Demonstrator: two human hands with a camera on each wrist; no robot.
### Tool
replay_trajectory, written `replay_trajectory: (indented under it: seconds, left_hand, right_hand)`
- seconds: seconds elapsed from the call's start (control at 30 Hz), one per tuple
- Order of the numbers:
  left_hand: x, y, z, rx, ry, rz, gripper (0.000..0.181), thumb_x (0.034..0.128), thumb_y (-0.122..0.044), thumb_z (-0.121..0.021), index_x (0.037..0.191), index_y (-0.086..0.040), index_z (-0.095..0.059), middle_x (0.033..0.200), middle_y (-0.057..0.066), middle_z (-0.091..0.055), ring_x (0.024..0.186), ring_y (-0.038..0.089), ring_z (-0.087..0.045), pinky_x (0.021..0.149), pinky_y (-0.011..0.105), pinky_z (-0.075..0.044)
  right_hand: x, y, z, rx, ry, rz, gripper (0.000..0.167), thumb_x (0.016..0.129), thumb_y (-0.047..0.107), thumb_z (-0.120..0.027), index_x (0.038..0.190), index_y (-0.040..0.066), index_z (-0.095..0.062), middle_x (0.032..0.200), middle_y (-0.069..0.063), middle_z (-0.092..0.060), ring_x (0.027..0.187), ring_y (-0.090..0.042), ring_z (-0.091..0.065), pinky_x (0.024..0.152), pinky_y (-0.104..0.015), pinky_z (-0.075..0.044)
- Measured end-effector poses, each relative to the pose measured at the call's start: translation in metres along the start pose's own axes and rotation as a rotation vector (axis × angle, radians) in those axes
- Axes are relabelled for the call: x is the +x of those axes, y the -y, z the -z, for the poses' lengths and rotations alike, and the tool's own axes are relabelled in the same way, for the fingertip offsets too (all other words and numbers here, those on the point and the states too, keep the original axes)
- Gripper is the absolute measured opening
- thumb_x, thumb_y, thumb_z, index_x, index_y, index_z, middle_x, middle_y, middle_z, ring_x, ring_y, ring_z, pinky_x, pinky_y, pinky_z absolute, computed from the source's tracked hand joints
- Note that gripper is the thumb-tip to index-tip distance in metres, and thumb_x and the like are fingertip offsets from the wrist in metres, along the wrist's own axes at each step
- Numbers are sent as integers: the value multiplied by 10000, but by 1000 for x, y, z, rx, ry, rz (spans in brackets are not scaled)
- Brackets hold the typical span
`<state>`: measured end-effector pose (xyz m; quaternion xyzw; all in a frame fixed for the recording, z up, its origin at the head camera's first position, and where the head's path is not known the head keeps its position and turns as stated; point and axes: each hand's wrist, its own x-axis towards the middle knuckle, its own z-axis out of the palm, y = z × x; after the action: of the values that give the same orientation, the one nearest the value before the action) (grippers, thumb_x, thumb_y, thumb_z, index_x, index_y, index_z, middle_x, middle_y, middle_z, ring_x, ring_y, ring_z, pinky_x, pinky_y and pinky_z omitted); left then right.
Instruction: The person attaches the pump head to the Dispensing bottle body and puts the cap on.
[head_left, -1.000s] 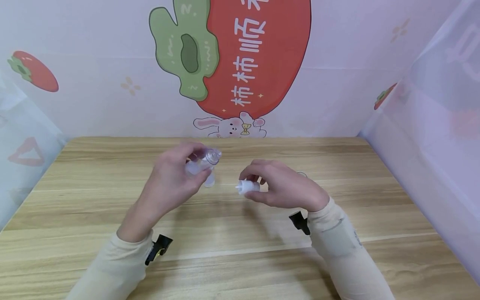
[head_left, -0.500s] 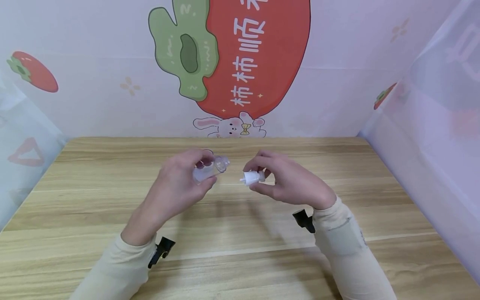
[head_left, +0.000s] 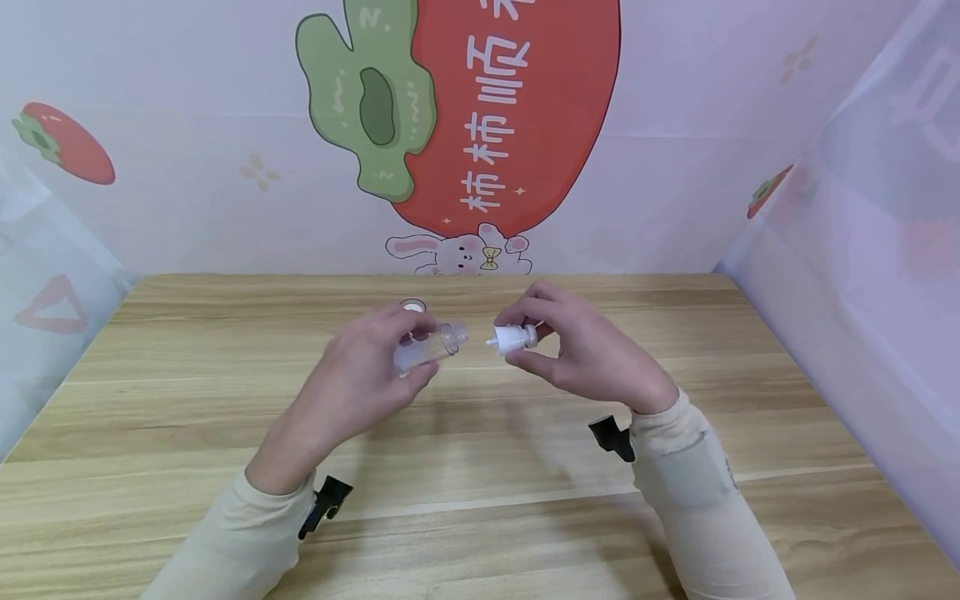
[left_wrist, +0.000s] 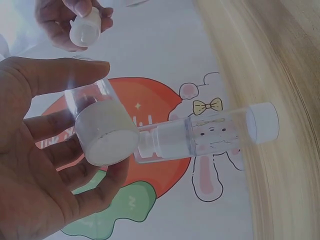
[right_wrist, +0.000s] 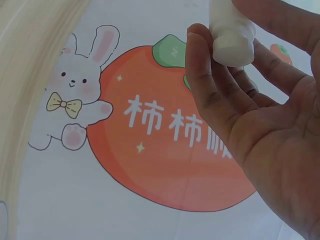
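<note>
My left hand [head_left: 360,358] grips a small clear bottle [head_left: 433,345] with a frosted white base. The bottle lies nearly level above the table, its uncapped threaded neck pointing right. Opposite it, my right hand [head_left: 592,350] pinches a white pump head [head_left: 512,339] between thumb and fingers. The pump's thin tip faces the bottle's neck, with a short gap between them. In the left wrist view, the bottle's round white bottom [left_wrist: 112,145] shows, and the pump head [left_wrist: 86,30] is up in the other hand. The right wrist view shows the pump's rounded end [right_wrist: 232,50].
Behind my left hand stands a second clear bottle [left_wrist: 175,137] with a white pump part inside and a white base [left_wrist: 263,123]; only its top [head_left: 412,306] shows in the head view. The wooden table [head_left: 465,517] meets a printed backdrop [head_left: 660,208] at the back.
The bottle in my left hand has moved right and tipped nearly level. My right hand has lifted the pump head slightly up and to the right. Both grips have stayed on.
</note>
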<state>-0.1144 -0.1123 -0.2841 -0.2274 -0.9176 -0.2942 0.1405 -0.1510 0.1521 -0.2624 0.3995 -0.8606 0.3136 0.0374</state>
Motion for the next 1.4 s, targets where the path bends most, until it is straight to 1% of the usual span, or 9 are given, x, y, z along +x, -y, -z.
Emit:
replay_trajectory:
  seconds: [0.13, 0.27, 0.5, 0.6, 0.83, 1.07, 1.23, 1.4]
  left_hand:
    - [0, 0, -1, 9, 21, -4, 349, 793, -111, -850, 1111, -43, -724, 1021, 67, -681, 836, 232, -615, 692, 365, -510]
    - [0, 0, -2, 9, 30, -1, 334, 799, -102, -845, 1107, -46, -729, 1017, 70, -681, 828, 225, -615, 699, 378, -520]
    - [0, -1, -3, 18, 42, -35, 322, 798, -91, -845, 1098, -45, -741, 984, 70, -680, 817, 218, -604, 689, 369, -510]
    - [0, -1, -4, 24, 47, -42, 321, 800, -92, -842, 1101, -48, -743, 971, 67, -680, 812, 212, -598, 683, 364, -505]
    - [0, -2, -4, 25, 43, -45, 320, 798, -94, -846, 1101, -64, -747, 938, 37, -669, 805, 207, -602, 680, 360, -503]
    - [0, -1, -5, 24, 48, -50, 329, 795, -101, -850, 1104, -57, -745, 946, 43, -672, 801, 209, -597, 678, 358, -497]
    - [0, -2, -4, 11, 50, -57, 344, 783, -99, -859, 1101, -44, -741, 917, 34, -663, 802, 218, -598, 678, 361, -497]
    - [0, -2, -4, 8, 49, -60, 356, 778, -109, -866, 1103, -41, -740, 914, 25, -660, 813, 223, -611, 689, 361, -505]
  right_hand:
    - [0, 1, 0, 26, -18, -3, 308, 832, 25, -825, 1110, 84, -706, 1040, 25, -596, 899, -93, -596, 791, -304, -552]
    - [1, 1, 0, 40, -29, 0, 310, 831, 16, -823, 1111, 85, -710, 1039, 27, -595, 891, -88, -601, 775, -292, -553]
    - [2, -1, -4, 31, -44, 39, 309, 824, 10, -828, 1101, 78, -711, 1036, 28, -610, 881, -84, -594, 756, -273, -542]
    - [3, 0, -6, 37, -41, 43, 314, 823, 9, -830, 1104, 72, -707, 1050, 25, -623, 891, -90, -600, 770, -279, -546]
    - [4, 0, -9, 42, -28, 41, 336, 816, 6, -837, 1116, 66, -697, 1053, 22, -640, 895, -98, -610, 793, -318, -561]
    - [6, 0, -12, 41, -29, 45, 356, 811, 10, -843, 1129, 73, -695, 1055, 26, -641, 897, -96, -606, 794, -310, -561]
    - [6, 0, -13, 38, -42, 55, 372, 808, 8, -846, 1140, 77, -692, 1054, 29, -643, 891, -86, -614, 799, -290, -559]
    - [6, 0, -14, 54, -48, 71, 353, 820, 12, -836, 1131, 76, -681, 1035, 33, -650, 886, -78, -630, 808, -280, -561]
